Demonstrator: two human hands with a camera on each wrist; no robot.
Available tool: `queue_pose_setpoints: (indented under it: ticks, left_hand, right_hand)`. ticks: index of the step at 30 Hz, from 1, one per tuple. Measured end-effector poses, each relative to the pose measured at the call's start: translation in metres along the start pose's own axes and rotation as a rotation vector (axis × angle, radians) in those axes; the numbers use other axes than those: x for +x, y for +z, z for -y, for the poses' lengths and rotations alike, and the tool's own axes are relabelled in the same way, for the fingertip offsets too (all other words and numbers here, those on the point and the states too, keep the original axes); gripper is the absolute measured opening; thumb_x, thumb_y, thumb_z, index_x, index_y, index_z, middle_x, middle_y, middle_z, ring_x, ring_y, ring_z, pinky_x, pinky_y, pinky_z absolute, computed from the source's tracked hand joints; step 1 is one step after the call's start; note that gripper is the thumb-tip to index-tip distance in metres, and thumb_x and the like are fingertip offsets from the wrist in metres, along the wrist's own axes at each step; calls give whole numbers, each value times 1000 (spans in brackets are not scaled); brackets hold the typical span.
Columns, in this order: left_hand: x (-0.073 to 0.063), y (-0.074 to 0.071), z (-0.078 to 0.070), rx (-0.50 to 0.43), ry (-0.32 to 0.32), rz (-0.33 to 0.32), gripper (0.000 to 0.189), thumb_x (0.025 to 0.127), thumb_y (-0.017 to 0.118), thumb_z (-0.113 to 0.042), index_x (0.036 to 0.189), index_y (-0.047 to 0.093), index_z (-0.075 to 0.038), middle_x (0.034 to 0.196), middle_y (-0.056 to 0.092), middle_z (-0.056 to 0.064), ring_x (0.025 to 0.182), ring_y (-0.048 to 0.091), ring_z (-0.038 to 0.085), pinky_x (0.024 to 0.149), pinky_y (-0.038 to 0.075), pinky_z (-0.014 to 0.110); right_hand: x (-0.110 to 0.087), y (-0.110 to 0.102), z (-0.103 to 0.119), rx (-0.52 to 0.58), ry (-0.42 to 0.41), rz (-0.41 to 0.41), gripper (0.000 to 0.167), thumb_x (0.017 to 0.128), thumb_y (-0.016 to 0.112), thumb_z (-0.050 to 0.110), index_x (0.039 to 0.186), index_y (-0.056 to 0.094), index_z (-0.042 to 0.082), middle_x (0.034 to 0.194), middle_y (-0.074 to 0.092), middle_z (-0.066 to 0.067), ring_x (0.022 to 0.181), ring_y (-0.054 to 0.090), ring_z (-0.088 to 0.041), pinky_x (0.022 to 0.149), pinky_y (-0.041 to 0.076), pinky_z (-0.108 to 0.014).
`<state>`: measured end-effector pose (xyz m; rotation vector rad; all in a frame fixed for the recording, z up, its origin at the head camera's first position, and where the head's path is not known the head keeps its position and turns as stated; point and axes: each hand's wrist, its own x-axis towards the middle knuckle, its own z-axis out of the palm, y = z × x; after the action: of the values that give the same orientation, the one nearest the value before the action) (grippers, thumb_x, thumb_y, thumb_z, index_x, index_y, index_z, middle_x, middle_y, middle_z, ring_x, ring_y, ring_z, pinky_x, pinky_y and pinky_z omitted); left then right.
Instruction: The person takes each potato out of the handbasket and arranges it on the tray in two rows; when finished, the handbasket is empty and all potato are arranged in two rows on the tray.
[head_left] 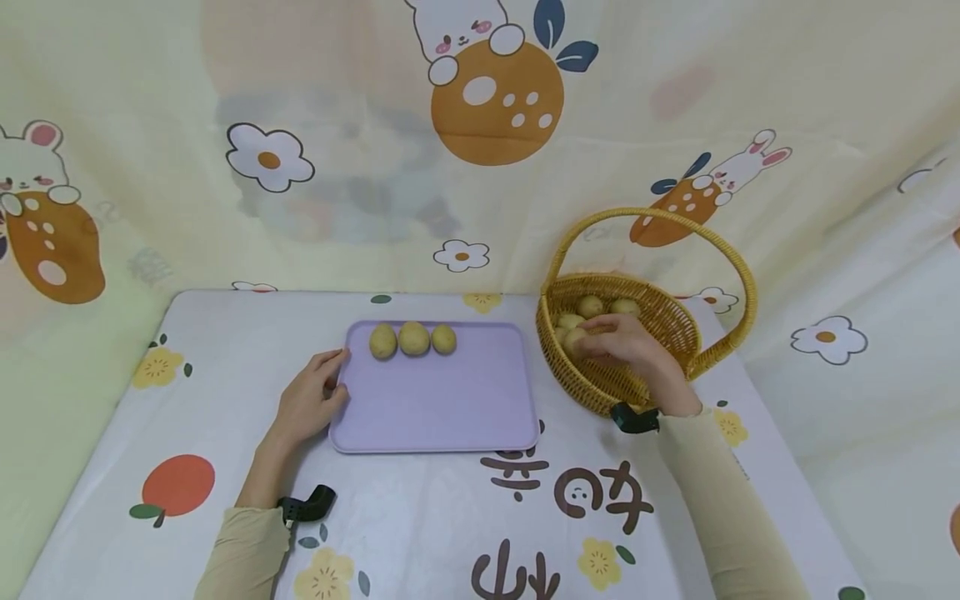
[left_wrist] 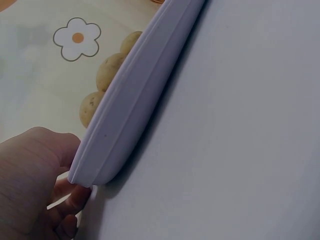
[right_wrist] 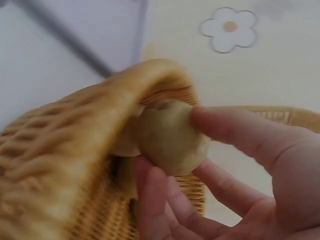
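Note:
My right hand (head_left: pixel 618 343) is inside the wicker basket (head_left: pixel 566 375) and grips a potato (right_wrist: pixel 172 137) between thumb and fingertips. Several more potatoes (head_left: pixel 590 306) lie in the basket around that hand. On the left, my left hand (head_left: pixel 307 400) holds the left edge of the lilac tray (head_left: pixel 442 408), with the thumb (left_wrist: pixel 62 147) at the rim and the other fingers curled beside the tray's end. Three potatoes (head_left: pixel 414 339) stand in a row along the tray's far edge, towards its left side.
The basket's tall handle (head_left: pixel 738 275) arches over its opening, behind and to the right of my right hand. A patterned cloth (head_left: pixel 420 525) covers the table. Behind the table hangs a printed curtain (head_left: pixel 337 250).

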<state>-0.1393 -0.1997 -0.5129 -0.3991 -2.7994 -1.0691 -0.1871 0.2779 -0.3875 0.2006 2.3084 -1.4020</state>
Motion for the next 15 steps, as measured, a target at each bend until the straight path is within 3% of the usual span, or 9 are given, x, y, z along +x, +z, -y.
queue_pose_setpoints:
  ticks: [9, 11, 15]
  left_hand:
    - [1, 0, 1, -3, -5, 6, 57, 86, 59, -8, 141, 50, 2, 138, 52, 19, 88, 58, 23, 71, 43, 38]
    - [1, 0, 1, -4, -4, 6, 57, 86, 60, -8, 142, 50, 2, 138, 52, 19, 88, 58, 23, 70, 43, 38]
    - [0, 0, 1, -8, -2, 7, 57, 86, 60, -8, 142, 50, 2, 139, 52, 19, 88, 58, 24, 71, 44, 38]
  right_hand:
    - [4, 6, 28, 29, -75, 14, 48, 91, 70, 19, 132, 58, -3, 106, 67, -7, 95, 65, -20, 78, 55, -31]
    - [7, 12, 33, 42, -83, 28, 49, 92, 70, 18, 134, 56, -3, 104, 67, -3, 93, 65, -16, 80, 55, -32]
    - [14, 27, 40, 91, -122, 54, 47, 92, 68, 12, 134, 56, -5, 90, 66, 0, 76, 61, -12, 71, 53, -29]
